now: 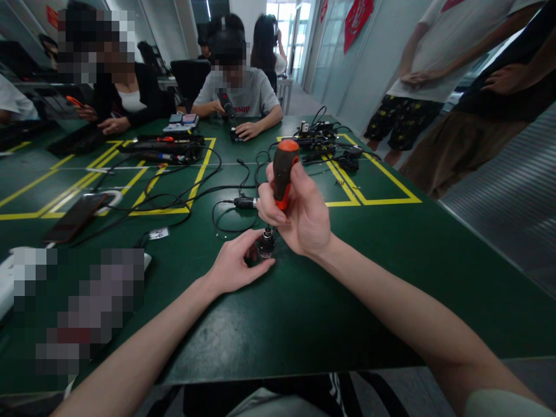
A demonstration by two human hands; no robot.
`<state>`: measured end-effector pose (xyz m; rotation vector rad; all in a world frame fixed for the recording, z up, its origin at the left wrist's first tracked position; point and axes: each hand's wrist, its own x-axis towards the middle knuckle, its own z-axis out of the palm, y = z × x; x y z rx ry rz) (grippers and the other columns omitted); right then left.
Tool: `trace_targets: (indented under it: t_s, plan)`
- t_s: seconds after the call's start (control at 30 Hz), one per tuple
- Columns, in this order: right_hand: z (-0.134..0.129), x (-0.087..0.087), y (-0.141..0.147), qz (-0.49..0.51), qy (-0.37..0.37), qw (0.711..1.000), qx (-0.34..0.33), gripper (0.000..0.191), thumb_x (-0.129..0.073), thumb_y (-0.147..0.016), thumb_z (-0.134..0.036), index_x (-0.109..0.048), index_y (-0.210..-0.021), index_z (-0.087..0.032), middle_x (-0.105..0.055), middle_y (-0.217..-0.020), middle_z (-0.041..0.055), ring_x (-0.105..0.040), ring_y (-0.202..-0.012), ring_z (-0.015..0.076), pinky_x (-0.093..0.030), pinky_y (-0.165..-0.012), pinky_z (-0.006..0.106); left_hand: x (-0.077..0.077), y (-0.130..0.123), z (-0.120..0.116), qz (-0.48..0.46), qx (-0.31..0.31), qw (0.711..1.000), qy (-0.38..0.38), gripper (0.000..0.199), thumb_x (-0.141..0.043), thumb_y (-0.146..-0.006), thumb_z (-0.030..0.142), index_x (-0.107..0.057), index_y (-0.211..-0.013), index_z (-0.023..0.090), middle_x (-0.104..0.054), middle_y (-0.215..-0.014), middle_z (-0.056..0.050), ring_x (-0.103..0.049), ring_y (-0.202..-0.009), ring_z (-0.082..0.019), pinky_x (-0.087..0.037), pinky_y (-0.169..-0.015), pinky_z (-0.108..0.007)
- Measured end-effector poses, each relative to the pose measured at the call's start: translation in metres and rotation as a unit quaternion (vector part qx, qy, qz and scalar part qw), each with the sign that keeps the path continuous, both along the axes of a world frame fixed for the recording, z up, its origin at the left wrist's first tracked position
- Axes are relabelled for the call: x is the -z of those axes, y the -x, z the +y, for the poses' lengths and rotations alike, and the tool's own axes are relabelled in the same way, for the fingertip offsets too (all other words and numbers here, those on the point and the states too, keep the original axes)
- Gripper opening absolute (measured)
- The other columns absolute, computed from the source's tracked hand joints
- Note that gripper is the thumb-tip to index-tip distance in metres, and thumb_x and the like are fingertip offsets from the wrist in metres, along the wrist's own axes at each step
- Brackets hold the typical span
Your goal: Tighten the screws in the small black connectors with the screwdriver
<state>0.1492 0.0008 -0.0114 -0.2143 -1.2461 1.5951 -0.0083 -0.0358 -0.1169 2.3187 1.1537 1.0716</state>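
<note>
My right hand is closed round the black and orange handle of a screwdriver. The tool points down, and its lower end is mostly hidden behind my fingers. Under it a small black cylindrical part stands upright on the green table. My left hand curls round that part from the left, thumb on the near side and fingers on the far side. Whether the screwdriver's tip touches the part I cannot tell.
Black cables with an inline connector lie beyond my hands. On the left are a phone and a blurred-out object. Tool trays and a cable pile sit farther back. Across the table a person works with a power driver.
</note>
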Motion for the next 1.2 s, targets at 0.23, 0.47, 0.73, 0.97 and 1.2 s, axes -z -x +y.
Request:
trace_targets:
  t_s: [0.23,0.47,0.73,0.97,1.2]
  plan:
    - [0.0023,-0.0033,-0.0029,0.0,-0.014,0.999,-0.042,0.056,-0.048,-0.101,-0.071,-0.05,-0.072,-0.023,-0.036,-0.05,-0.0092,-0.023,-0.039,0.0076,-0.021,-0.038,0.023,-0.0011,0.0003,-0.0012,0.0,-0.001,1.0,-0.009,0.033,-0.076,-0.09,0.032,-0.063,-0.115,0.016,-0.068,-0.09,-0.001,-0.058,-0.065,-0.009,-0.049,-0.06,-0.02]
    - [0.0014,-0.0001,0.0005,0.001,-0.007,1.0,-0.019,0.046,-0.056,-0.099,-0.067,-0.052,-0.082,-0.025,-0.035,-0.051,-0.0115,-0.021,-0.04,0.0082,-0.019,-0.039,0.023,-0.0026,0.0001,-0.0007,0.001,0.002,1.0,-0.01,0.032,-0.076,-0.09,0.032,-0.063,-0.115,0.016,-0.066,-0.088,0.0,-0.057,-0.064,-0.009,-0.048,-0.059,-0.02]
    - [0.0013,-0.0056,-0.0003,-0.009,-0.009,0.999,-0.032,0.054,-0.048,-0.101,-0.071,-0.045,-0.072,-0.025,-0.036,-0.049,-0.0101,-0.017,-0.039,0.0083,-0.018,-0.038,0.023,-0.0019,0.0001,-0.0001,0.001,0.004,1.0,-0.009,0.031,-0.075,-0.09,0.033,-0.063,-0.113,0.016,-0.066,-0.087,0.0,-0.057,-0.065,-0.009,-0.049,-0.06,-0.02]
    - [0.0016,-0.0036,0.0006,0.011,-0.009,0.999,-0.03,0.05,-0.055,-0.099,-0.069,-0.049,-0.079,-0.024,-0.037,-0.048,-0.0118,-0.018,-0.038,0.0074,-0.017,-0.038,0.021,-0.0021,0.0014,-0.0008,0.001,0.001,1.0,0.002,0.034,-0.075,-0.091,0.035,-0.063,-0.117,0.017,-0.068,-0.089,-0.001,-0.058,-0.066,-0.01,-0.051,-0.061,-0.021]
    - [0.0014,-0.0055,0.001,-0.011,-0.027,0.999,-0.037,0.065,-0.049,-0.096,-0.08,-0.049,-0.065,-0.023,-0.034,-0.046,-0.0093,-0.019,-0.036,0.0064,-0.017,-0.036,0.022,-0.0005,0.0011,-0.0014,-0.001,-0.003,1.0,0.014,0.039,-0.075,-0.09,0.035,-0.062,-0.122,0.017,-0.071,-0.095,-0.002,-0.06,-0.066,-0.01,-0.052,-0.062,-0.023]
